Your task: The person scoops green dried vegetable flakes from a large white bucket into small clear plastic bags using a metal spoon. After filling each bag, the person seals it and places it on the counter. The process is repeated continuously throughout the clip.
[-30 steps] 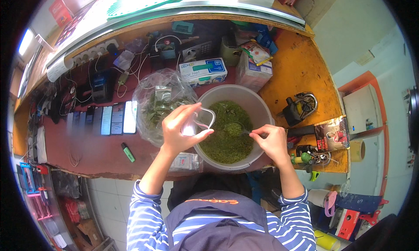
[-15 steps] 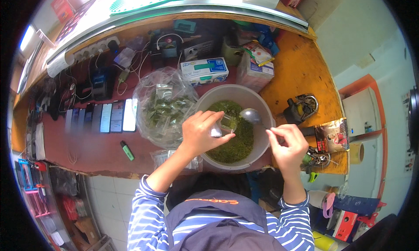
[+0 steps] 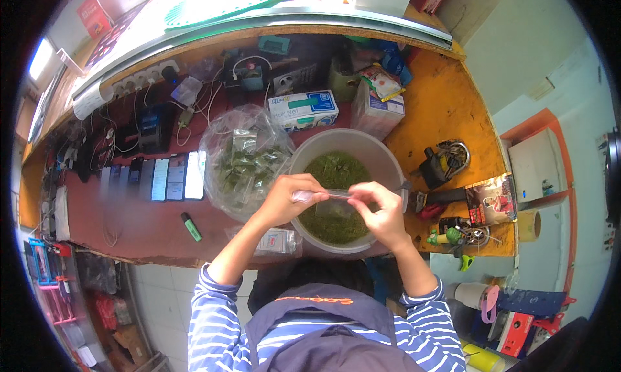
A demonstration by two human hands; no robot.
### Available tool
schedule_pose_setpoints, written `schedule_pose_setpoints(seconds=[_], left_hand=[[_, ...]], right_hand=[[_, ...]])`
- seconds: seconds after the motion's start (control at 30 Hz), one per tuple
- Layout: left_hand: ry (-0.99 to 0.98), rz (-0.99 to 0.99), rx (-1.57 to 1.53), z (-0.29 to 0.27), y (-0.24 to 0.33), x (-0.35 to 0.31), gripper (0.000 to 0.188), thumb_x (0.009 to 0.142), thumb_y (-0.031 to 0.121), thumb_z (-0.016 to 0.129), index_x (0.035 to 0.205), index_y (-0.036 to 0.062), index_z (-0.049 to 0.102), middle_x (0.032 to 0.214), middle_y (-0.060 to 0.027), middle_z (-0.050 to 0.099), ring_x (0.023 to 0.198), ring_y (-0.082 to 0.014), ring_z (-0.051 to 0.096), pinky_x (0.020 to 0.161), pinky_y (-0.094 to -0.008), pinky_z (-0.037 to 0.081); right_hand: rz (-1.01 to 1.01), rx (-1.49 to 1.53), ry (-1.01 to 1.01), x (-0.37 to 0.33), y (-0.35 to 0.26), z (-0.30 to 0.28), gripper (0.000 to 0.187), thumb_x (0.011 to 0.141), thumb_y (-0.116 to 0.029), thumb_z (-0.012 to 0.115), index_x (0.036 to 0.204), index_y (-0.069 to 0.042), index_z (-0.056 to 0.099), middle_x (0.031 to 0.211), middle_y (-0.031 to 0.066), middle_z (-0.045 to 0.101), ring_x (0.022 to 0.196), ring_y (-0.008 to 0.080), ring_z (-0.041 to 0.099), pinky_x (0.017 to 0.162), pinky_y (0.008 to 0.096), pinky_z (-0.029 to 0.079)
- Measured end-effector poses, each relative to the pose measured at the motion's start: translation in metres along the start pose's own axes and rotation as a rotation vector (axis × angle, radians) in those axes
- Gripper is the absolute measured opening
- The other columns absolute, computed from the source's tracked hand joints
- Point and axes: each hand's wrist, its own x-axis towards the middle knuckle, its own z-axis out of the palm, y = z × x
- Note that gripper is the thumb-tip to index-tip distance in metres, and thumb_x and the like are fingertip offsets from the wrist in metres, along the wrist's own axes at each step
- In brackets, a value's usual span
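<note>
Both hands are over a pale plastic bucket [image 3: 392, 162] that holds crumbled green dried leaves [image 3: 336, 168]. My left hand [image 3: 290, 200] pinches one end of the top edge of a small clear plastic bag [image 3: 337, 194]. The other end of that edge is pinched by my right hand [image 3: 383, 211], so the bag is stretched between them. How much is in it I cannot tell. The spoon does not show. Left of the bucket, a large clear plastic bag [image 3: 223, 129] is full of small packets of green leaves [image 3: 249, 162].
Flat clear bags [image 3: 277, 241] lie at the table's front edge. A row of phones [image 3: 176, 178] and a green marker [image 3: 191, 227] are further left. Behind the bucket stands a hair net box [image 3: 303, 109]. A padlock [image 3: 446, 160] lies to the right.
My right hand has let go of the spoon and moved left to the small bag. The bag's top edge, open before, is now drawn straight between both hands.
</note>
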Motion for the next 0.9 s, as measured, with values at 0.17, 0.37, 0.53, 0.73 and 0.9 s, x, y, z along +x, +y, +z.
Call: schedule_pose_setpoints(seconds=[0.17,0.37,0.53,0.73,0.9], left_hand=[[0.184,-0.084,-0.249,0.017,0.002,-0.004,0.009,0.085,0.008,0.073,0.088,0.0009,0.074,0.084,-0.0078,0.070,0.077,-0.0119,0.063,0.070,-0.0255,0.048],[0.256,0.040,-0.218,0.039,0.012,-0.008,0.008,0.084,0.007,0.072,0.088,0.0007,0.073,0.084,-0.0090,0.070,0.076,-0.0148,0.065,0.067,-0.0270,0.050],[0.392,0.107,-0.103,0.029,0.030,-0.016,0.005,0.080,0.004,0.074,0.084,0.0007,0.072,0.079,-0.0096,0.069,0.071,-0.0161,0.066,0.065,-0.0279,0.051],[0.716,0.046,0.283,-0.057,0.003,-0.011,0.014,0.087,0.012,0.069,0.092,-0.0001,0.073,0.092,-0.0129,0.070,0.080,-0.0211,0.067,0.072,-0.0299,0.052],[0.350,-0.222,0.147,-0.038,0.012,-0.003,0.037,0.097,0.027,0.054,0.125,0.0047,0.060,0.128,-0.0173,0.059,0.119,-0.0312,0.056,0.099,-0.0400,0.045]], right_hand=[[0.301,0.285,-0.025,-0.009,0.009,-0.002,0.005,0.084,-0.002,0.071,0.088,0.000,0.068,0.082,0.0020,0.066,0.072,0.0063,0.060,0.064,0.0209,0.048],[0.192,0.343,-0.012,-0.006,0.003,0.010,0.005,0.081,-0.001,0.071,0.084,0.002,0.067,0.080,0.0032,0.066,0.071,0.0072,0.061,0.066,0.0218,0.050],[0.112,0.302,-0.043,-0.007,-0.005,0.007,0.005,0.081,-0.001,0.072,0.083,0.001,0.068,0.076,0.0030,0.066,0.071,0.0074,0.062,0.065,0.0226,0.051],[0.155,0.507,0.054,0.002,0.002,-0.015,0.007,0.086,-0.003,0.069,0.080,-0.001,0.065,0.075,0.0027,0.064,0.070,0.0085,0.061,0.065,0.0224,0.051],[-0.026,0.058,0.084,0.014,-0.009,0.021,0.020,0.077,-0.006,0.077,0.096,-0.004,0.069,0.082,0.0030,0.065,0.070,0.0106,0.061,0.063,0.0240,0.049]])
